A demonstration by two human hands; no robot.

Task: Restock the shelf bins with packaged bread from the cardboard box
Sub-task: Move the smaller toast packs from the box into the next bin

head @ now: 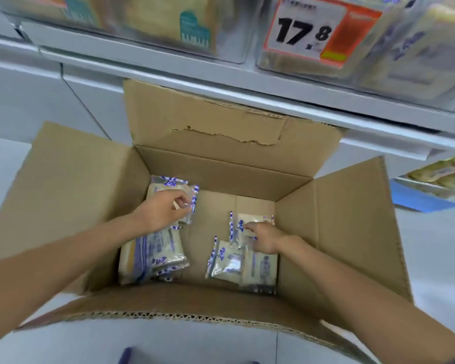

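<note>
Inside the open brown cardboard box (336,232), clear blue-printed packets of pale bread (153,258) lie in loose piles at left and right. The left hand (166,212) curls its fingers round the far-left packet (172,187), while the right hand (264,239) rests knuckles-up on the far-right packet (250,219), its grip hidden. Beyond, clear plastic shelf bins (431,61) hold more bread behind a white-and-orange price tag (313,32).
</note>
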